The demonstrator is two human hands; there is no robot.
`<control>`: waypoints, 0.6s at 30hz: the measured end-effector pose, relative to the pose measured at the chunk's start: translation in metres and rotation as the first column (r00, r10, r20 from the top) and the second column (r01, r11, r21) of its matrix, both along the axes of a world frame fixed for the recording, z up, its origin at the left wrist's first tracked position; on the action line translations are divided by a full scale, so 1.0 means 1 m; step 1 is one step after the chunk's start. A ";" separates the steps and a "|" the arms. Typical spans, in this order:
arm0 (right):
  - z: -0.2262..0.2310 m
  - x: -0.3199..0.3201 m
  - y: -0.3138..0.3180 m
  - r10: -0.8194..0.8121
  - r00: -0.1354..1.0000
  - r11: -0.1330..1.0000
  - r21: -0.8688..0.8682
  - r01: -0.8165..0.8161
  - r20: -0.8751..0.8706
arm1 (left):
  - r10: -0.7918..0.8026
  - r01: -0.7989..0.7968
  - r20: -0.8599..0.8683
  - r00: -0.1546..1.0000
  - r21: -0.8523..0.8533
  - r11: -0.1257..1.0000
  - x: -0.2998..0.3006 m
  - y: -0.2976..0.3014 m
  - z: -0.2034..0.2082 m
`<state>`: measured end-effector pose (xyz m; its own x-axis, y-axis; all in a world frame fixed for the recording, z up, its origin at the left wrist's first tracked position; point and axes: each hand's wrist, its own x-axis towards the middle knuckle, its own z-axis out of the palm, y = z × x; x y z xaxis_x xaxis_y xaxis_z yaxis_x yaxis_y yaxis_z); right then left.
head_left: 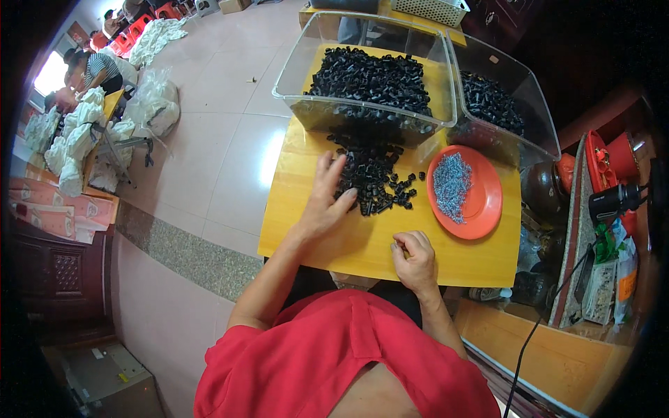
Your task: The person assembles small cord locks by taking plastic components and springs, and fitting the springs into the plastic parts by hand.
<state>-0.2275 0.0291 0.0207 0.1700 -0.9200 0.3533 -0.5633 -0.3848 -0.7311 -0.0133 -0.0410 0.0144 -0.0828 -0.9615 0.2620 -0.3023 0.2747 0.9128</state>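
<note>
Small black plastic parts point(373, 171) lie heaped on the yellow table point(296, 177). At the left side of this heap rests my left hand point(324, 198), fingers spread, its fingertips by the nearest pieces. My right hand point(416, 259) is closed near the table's front edge, fingers curled in; whatever it may hold is hidden. A red plate point(486, 209) beyond and right of it carries a pile of small silvery metal pieces point(452, 187), which look like screws.
Behind the heap stands a clear plastic bin point(362, 111) of black parts, with a second clear bin point(533, 139) to its right. Shelving with a black cable point(519, 355) runs along the right. Far left, people sit near white cloth bundles point(73, 150) and red stools point(129, 38).
</note>
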 end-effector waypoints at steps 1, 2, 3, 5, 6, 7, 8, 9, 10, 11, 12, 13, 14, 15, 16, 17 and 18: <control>-0.001 0.000 0.000 -0.001 1.000 1.000 -0.007 0.001 0.010 | 0.004 -0.004 0.002 1.000 0.005 1.000 0.013 0.002 0.002; -0.001 -0.001 0.000 -0.003 1.000 1.000 -0.001 0.003 0.007 | -0.050 0.050 0.121 0.991 0.003 0.999 0.027 0.003 0.006; 0.000 -0.001 0.000 -0.003 1.000 1.000 -0.004 0.003 -0.001 | -0.101 0.102 0.240 0.965 0.007 0.995 0.039 0.004 0.011; 0.000 -0.001 -0.001 0.002 1.000 1.000 -0.004 -0.002 -0.007 | -0.105 0.074 0.420 0.901 0.089 0.993 0.049 0.008 0.022; 0.001 0.000 -0.001 -0.004 1.000 1.000 -0.009 0.003 -0.024 | -0.093 0.063 0.555 0.827 0.072 0.995 0.051 0.010 0.026; 0.001 0.001 -0.001 -0.010 0.999 1.000 -0.014 0.009 -0.042 | -0.078 0.057 0.676 0.733 0.053 0.997 0.053 0.011 0.027; 0.001 0.002 -0.001 -0.005 0.999 1.000 -0.015 0.005 -0.041 | -0.073 0.052 0.676 0.733 0.052 0.997 0.054 0.012 0.025; 0.001 0.003 0.000 -0.008 0.999 1.000 -0.021 0.007 -0.053 | -0.058 0.043 0.671 0.740 0.038 0.998 0.052 0.012 0.020; 0.001 0.004 0.000 -0.012 0.998 1.000 -0.026 0.010 -0.065 | -0.042 0.035 0.664 0.746 0.025 0.999 0.050 0.011 0.017; 0.001 0.004 0.000 -0.010 0.998 1.000 -0.028 0.008 -0.069 | -0.040 0.033 0.661 0.749 0.023 0.999 0.047 0.011 0.015; 0.000 0.004 0.001 -0.011 0.998 1.000 -0.027 0.009 -0.069 | -0.013 0.006 0.672 0.740 0.013 1.000 0.045 0.011 0.013; 0.001 0.004 0.001 -0.012 0.997 1.000 -0.026 0.010 -0.070 | 0.014 -0.022 0.682 0.731 0.003 1.000 0.043 0.010 0.012; 0.001 0.004 0.001 -0.011 0.997 1.000 -0.027 0.009 -0.075 | 0.015 -0.023 0.679 0.734 0.002 1.000 0.041 0.010 0.011; 0.001 0.005 0.000 -0.015 0.996 1.000 -0.029 0.012 -0.085 | 0.026 -0.022 0.659 0.751 -0.014 1.000 0.040 0.009 0.011; 0.001 0.005 0.000 -0.019 0.995 0.999 -0.032 0.016 -0.095 | 0.037 -0.023 0.640 0.767 -0.030 0.999 0.038 0.008 0.010; 0.002 0.006 -0.001 -0.017 0.995 0.999 -0.034 0.014 -0.098 | 0.040 -0.025 0.638 0.769 -0.033 0.999 0.036 0.007 0.009; 0.002 0.006 -0.001 -0.024 0.995 0.999 -0.025 0.022 -0.095 | 0.042 -0.036 0.645 0.763 -0.022 0.999 0.034 0.006 0.008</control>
